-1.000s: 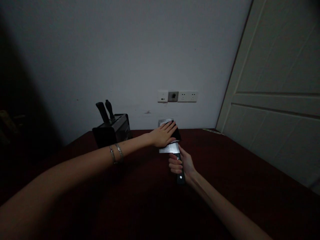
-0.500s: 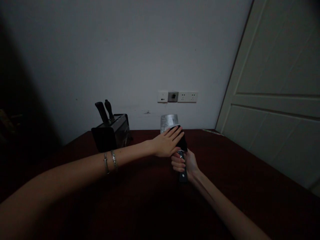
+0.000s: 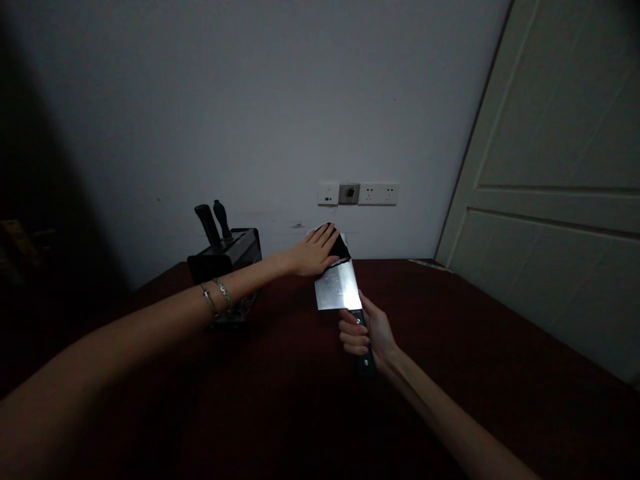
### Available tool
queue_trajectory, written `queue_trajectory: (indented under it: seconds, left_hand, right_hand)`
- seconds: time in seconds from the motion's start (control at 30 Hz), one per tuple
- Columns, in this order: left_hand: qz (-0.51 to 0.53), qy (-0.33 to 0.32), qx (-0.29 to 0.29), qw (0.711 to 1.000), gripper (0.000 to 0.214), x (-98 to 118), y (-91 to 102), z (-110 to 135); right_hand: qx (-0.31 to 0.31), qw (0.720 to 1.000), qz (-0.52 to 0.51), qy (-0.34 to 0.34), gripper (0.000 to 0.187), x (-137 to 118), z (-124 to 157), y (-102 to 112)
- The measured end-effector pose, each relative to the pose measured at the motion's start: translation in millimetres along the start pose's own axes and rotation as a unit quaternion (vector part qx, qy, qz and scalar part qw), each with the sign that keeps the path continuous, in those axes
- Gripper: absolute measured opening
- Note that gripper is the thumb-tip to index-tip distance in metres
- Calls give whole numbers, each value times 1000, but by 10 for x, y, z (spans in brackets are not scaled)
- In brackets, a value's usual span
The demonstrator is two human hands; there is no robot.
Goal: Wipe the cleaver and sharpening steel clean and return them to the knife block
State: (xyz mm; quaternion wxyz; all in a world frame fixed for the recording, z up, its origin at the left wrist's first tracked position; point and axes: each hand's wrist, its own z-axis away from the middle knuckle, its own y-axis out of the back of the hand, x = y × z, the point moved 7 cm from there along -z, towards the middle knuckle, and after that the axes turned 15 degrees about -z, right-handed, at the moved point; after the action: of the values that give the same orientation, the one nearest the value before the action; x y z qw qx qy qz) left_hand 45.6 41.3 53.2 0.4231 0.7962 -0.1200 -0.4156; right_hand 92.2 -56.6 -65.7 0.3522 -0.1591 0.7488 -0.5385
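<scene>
My right hand (image 3: 367,328) is closed around the black riveted handle (image 3: 366,363) of a cleaver. Its broad, shiny blade (image 3: 337,288) points away from me, tilted slightly left, above the dark red table. My left hand (image 3: 315,253) lies flat with fingers stretched out on a black cloth (image 3: 340,249), pressing it against the far part of the blade. Under the hand and cloth, that part of the blade is mostly hidden. The near part of the blade shows bare, with a bright reflection by the handle.
On the left of the table (image 3: 400,287) stands a knife block (image 3: 243,247) with two black handles (image 3: 207,225) sticking up, partly behind my left forearm. Sockets and a switch (image 3: 359,194) are on the wall behind. A pale panelled door (image 3: 540,253) is at the right.
My left hand and the cloth have slid away from the handle toward the blade's far end, uncovering the near part. My right hand keeps its grip, shifted slightly down.
</scene>
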Motion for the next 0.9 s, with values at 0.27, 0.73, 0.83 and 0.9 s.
queue_trajectory:
  seconds: [0.27, 0.73, 0.83, 0.9]
  left_hand:
    - [-29, -113, 84, 990, 66, 625, 122, 445]
    - [17, -21, -4, 1000, 66, 77, -192, 59]
    - [4, -95, 50, 994, 66, 421, -59, 159]
    - [8, -148, 78, 986, 65, 603, 17, 217]
  right_hand:
    - [30, 998, 19, 56, 56, -181, 56, 29]
    - [52, 999, -3, 6, 55, 20, -2, 181]
    - [48, 998, 5, 27, 53, -85, 18, 173]
    - [46, 998, 11, 37, 53, -125, 25, 172]
